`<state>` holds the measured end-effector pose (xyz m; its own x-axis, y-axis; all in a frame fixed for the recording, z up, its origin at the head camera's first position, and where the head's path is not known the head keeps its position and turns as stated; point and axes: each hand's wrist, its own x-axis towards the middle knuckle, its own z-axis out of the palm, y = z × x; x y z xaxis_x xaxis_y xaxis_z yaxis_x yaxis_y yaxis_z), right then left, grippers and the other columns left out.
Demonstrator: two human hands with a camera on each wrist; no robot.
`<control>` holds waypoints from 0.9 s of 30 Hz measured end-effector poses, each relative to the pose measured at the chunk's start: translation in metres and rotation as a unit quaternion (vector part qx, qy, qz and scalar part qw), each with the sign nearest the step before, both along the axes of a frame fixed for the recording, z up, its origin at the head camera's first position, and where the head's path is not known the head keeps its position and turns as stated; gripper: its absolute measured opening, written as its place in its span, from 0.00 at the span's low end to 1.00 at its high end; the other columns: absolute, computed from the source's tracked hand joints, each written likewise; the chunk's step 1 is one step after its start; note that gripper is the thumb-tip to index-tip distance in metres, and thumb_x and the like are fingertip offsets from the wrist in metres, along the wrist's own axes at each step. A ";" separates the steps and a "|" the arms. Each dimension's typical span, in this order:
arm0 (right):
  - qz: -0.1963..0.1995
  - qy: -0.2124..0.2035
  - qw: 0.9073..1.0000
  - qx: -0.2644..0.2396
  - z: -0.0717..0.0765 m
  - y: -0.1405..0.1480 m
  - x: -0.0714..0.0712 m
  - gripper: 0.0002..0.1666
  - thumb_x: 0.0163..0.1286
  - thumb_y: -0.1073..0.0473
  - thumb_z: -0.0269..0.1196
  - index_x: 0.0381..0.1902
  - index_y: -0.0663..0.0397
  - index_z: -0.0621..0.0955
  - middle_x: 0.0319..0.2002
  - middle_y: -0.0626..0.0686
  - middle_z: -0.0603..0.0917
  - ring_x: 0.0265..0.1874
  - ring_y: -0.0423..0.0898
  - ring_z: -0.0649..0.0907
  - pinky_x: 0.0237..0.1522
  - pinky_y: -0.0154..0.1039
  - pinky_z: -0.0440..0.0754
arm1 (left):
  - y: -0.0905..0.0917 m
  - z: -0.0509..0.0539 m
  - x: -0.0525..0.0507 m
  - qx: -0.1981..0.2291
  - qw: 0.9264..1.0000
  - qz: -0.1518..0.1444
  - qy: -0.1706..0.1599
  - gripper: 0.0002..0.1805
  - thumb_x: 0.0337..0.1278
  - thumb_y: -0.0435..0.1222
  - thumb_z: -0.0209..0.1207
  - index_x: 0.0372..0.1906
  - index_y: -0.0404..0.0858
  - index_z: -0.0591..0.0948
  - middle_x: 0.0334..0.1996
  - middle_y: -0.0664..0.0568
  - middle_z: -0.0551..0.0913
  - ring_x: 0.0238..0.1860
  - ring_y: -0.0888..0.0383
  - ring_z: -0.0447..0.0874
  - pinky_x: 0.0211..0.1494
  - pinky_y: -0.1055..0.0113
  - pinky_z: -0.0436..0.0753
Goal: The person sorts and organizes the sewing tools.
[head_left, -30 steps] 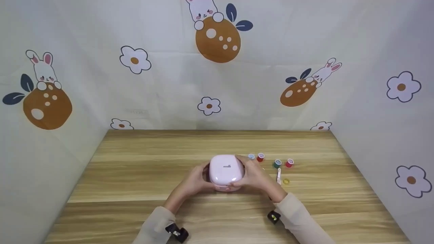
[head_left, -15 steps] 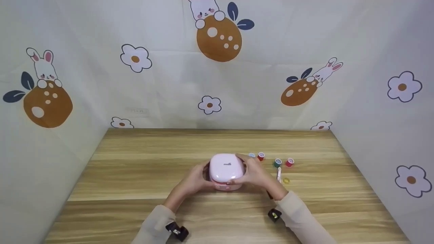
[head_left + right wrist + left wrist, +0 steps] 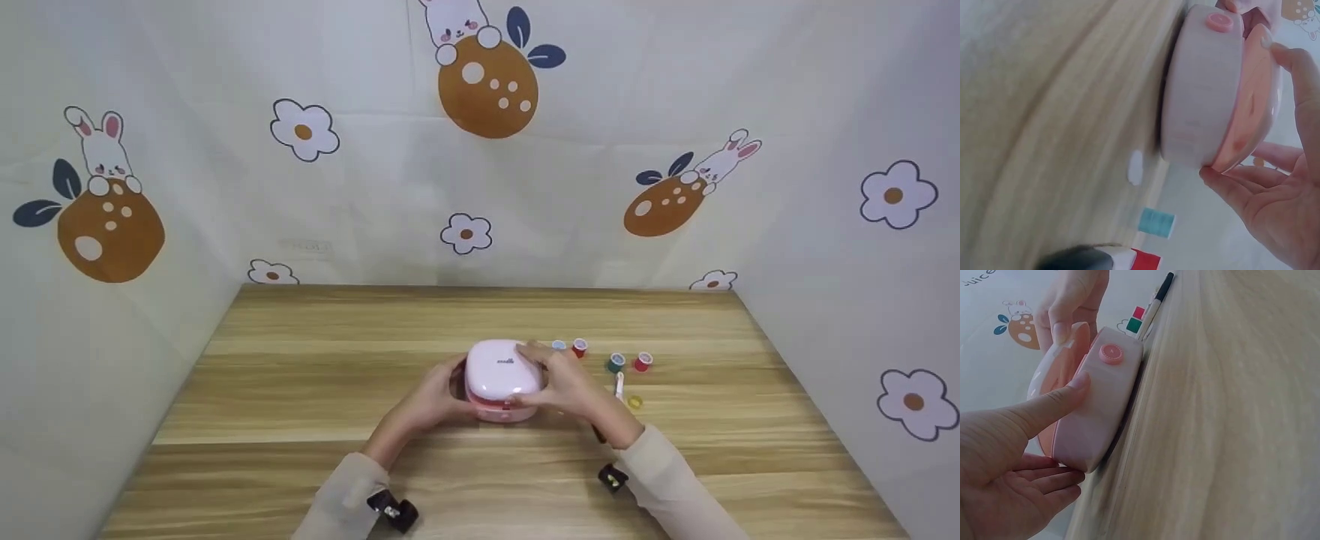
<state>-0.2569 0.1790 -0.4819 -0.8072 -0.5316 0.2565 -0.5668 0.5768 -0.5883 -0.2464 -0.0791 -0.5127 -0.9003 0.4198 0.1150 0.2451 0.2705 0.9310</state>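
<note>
A pale pink storage box [image 3: 501, 375] with rounded corners stands on the table, its lid raised at the front so that the coral inside [image 3: 1252, 95] shows. My left hand [image 3: 433, 401] holds the box's left side, the thumb on the base [image 3: 1095, 405] at the front. On the other side, my right hand [image 3: 574, 390] grips the lid [image 3: 1053, 371], its thumb at the front edge and fingers toward the back. A round pink button [image 3: 1111, 354] sits on the front of the base. The contents of the box are hidden.
Right of the box stand several thread spools: light blue [image 3: 558, 345], red [image 3: 579, 348], green [image 3: 616, 363] and pink-red [image 3: 643, 362]. A small white tool [image 3: 619, 385] and a yellow ring [image 3: 635, 402] lie nearby. A dark-tipped item [image 3: 598, 433] is partly under the right wrist.
The lid has tilted up at the front, widening a coral gap above the base. My right hand has risen slightly with it; my left hand has stayed on the box's side.
</note>
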 end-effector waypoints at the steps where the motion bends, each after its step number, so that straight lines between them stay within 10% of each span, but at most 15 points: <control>1: 0.004 0.005 1.000 0.001 0.001 0.000 0.001 0.44 0.55 0.58 0.82 0.64 0.78 0.78 0.64 0.77 0.78 0.66 0.73 0.77 0.69 0.62 0.78 | 0.000 0.000 0.000 -0.001 1.000 0.000 0.001 0.54 0.43 0.25 0.79 0.74 0.14 0.61 0.72 0.21 0.68 0.76 0.30 0.67 0.81 0.44 0.66; 27: 0.026 0.178 0.984 -0.001 -0.002 0.008 0.021 0.26 0.60 0.70 0.76 0.57 0.68 0.86 0.59 0.71 0.85 0.56 0.68 0.86 0.59 0.56 0.87 | -0.002 -0.001 0.000 0.001 1.000 -0.007 0.002 0.55 0.43 0.27 0.79 0.75 0.15 0.60 0.72 0.23 0.70 0.75 0.31 0.68 0.81 0.42 0.65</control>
